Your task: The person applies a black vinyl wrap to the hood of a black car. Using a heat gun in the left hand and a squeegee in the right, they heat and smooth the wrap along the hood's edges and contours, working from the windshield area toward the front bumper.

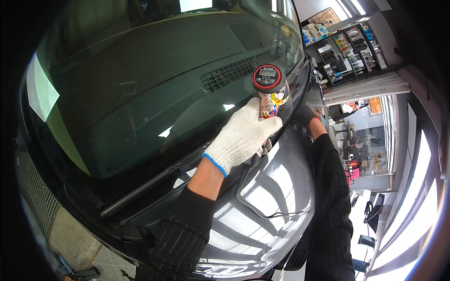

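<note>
My left hand (pixel 246 133), in a white knit glove with a blue cuff, is closed around a handheld tool (pixel 272 104). The tool has a colourful patterned body and a round black end with a red ring and a small digital display. It is held over the base of a dark car's windshield (pixel 154 89), where the glass meets the hood (pixel 276 187). Farther right, my right hand (pixel 305 115) wears a dark glove with a red cuff and reaches down at the car's far side. Its fingers are hidden, so their grip does not show.
A thin black cord (pixel 281 214) lies across the shiny hood, which mirrors ceiling lights. Wiper parts (pixel 140 192) run along the glass's lower edge. At the upper right stand shelves (pixel 347 54) with bottles. Floor grating (pixel 37 196) shows at the left.
</note>
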Action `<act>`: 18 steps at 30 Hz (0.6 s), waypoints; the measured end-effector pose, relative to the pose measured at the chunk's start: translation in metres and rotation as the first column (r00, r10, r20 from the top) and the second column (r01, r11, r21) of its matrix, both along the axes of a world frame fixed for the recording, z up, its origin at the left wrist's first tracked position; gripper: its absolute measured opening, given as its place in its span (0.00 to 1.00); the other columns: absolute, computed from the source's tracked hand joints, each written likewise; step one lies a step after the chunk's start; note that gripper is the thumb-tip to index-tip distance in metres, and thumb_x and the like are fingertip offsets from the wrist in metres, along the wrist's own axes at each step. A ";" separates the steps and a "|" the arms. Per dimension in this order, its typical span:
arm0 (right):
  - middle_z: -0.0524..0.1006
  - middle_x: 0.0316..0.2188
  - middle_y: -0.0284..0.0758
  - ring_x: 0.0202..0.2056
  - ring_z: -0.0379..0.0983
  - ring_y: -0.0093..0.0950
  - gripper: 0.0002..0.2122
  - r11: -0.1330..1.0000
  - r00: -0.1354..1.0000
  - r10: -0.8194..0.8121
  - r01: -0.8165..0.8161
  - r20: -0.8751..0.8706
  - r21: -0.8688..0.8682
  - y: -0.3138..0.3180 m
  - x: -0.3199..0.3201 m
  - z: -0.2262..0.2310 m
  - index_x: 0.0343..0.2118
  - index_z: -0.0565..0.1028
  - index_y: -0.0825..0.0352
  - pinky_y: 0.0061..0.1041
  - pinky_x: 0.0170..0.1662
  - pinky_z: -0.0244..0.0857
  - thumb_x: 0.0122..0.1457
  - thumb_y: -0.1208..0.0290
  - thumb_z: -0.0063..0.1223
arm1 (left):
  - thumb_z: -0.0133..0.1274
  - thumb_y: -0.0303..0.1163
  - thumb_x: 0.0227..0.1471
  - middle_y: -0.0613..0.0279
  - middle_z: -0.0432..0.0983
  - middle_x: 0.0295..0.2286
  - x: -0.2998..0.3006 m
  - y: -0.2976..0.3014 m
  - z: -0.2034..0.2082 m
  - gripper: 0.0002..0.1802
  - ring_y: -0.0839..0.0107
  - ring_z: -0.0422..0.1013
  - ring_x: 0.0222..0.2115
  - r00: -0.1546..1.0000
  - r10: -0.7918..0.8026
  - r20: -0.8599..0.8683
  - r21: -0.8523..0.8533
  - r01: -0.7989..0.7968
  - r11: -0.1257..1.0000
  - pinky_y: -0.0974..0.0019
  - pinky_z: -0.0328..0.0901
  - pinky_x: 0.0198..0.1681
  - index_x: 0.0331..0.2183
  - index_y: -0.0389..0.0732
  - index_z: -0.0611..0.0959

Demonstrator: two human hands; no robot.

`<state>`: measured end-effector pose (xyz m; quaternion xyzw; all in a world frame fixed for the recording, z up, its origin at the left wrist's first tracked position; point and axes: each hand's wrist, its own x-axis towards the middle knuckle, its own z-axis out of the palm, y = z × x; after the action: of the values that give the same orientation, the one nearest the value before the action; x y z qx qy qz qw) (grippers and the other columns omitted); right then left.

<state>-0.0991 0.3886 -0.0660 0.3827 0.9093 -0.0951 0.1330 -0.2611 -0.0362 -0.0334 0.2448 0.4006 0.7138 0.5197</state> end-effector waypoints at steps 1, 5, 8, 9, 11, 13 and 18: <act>0.87 0.27 0.41 0.27 0.84 0.32 0.10 1.000 1.000 0.010 -0.010 0.009 0.013 -0.007 -0.002 0.005 0.35 0.86 0.76 0.35 0.32 0.76 0.56 0.73 0.69 | 0.58 0.33 0.62 0.65 0.74 0.28 0.000 0.000 0.000 0.16 0.79 0.73 0.25 1.000 -0.003 -0.004 -0.011 0.003 1.000 0.69 0.74 0.29 0.47 0.37 0.75; 0.86 0.25 0.42 0.27 0.84 0.35 0.09 0.987 0.986 0.153 -0.155 0.063 0.032 -0.034 -0.007 0.022 0.32 0.86 0.76 0.36 0.32 0.75 0.54 0.73 0.69 | 0.58 0.33 0.62 0.64 0.74 0.28 0.000 -0.002 0.001 0.15 0.79 0.73 0.25 0.999 0.017 -0.031 -0.027 -0.018 0.999 0.69 0.74 0.29 0.46 0.36 0.75; 0.86 0.25 0.45 0.26 0.84 0.36 0.09 0.994 0.992 0.108 -0.106 -0.068 0.035 -0.046 -0.004 0.024 0.31 0.86 0.75 0.36 0.30 0.74 0.53 0.73 0.69 | 0.58 0.34 0.62 0.64 0.75 0.29 -0.001 -0.002 0.001 0.16 0.78 0.74 0.26 0.999 0.028 -0.035 -0.022 -0.028 0.999 0.69 0.75 0.30 0.46 0.36 0.75; 0.85 0.25 0.46 0.26 0.84 0.36 0.09 0.995 0.991 0.095 -0.093 -0.093 0.027 -0.046 -0.002 0.023 0.31 0.86 0.75 0.36 0.30 0.74 0.54 0.73 0.69 | 0.58 0.34 0.62 0.64 0.75 0.29 0.000 -0.002 0.000 0.16 0.78 0.74 0.26 0.999 0.026 -0.045 -0.029 -0.027 0.999 0.68 0.75 0.31 0.46 0.36 0.75; 0.85 0.26 0.47 0.27 0.84 0.37 0.08 0.986 0.983 0.157 -0.151 -0.096 0.069 -0.042 0.002 0.018 0.31 0.87 0.74 0.36 0.31 0.75 0.54 0.73 0.68 | 0.58 0.35 0.62 0.63 0.75 0.30 0.001 -0.001 0.000 0.16 0.78 0.74 0.26 0.998 0.027 -0.050 -0.033 -0.029 0.999 0.68 0.75 0.31 0.46 0.35 0.75; 0.86 0.27 0.46 0.29 0.85 0.38 0.06 0.950 0.959 0.281 -0.272 -0.036 0.151 -0.031 0.007 0.015 0.31 0.87 0.72 0.37 0.34 0.76 0.54 0.74 0.67 | 0.58 0.35 0.62 0.63 0.75 0.30 0.002 -0.001 0.000 0.17 0.78 0.74 0.26 0.999 0.032 -0.042 -0.025 -0.034 0.999 0.68 0.75 0.32 0.46 0.35 0.76; 0.88 0.32 0.42 0.36 0.86 0.39 0.05 0.927 0.938 0.276 -0.317 0.210 0.199 -0.001 0.005 0.017 0.31 0.88 0.67 0.36 0.41 0.78 0.52 0.79 0.64 | 0.58 0.35 0.62 0.63 0.75 0.31 0.002 -0.004 0.002 0.16 0.78 0.74 0.26 0.999 0.005 -0.040 -0.050 -0.007 0.999 0.68 0.75 0.32 0.46 0.35 0.75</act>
<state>-0.0942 0.3878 -0.0491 0.2602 0.9460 0.0664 0.1815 -0.2596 -0.0404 -0.0310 0.2446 0.4295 0.6999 0.5156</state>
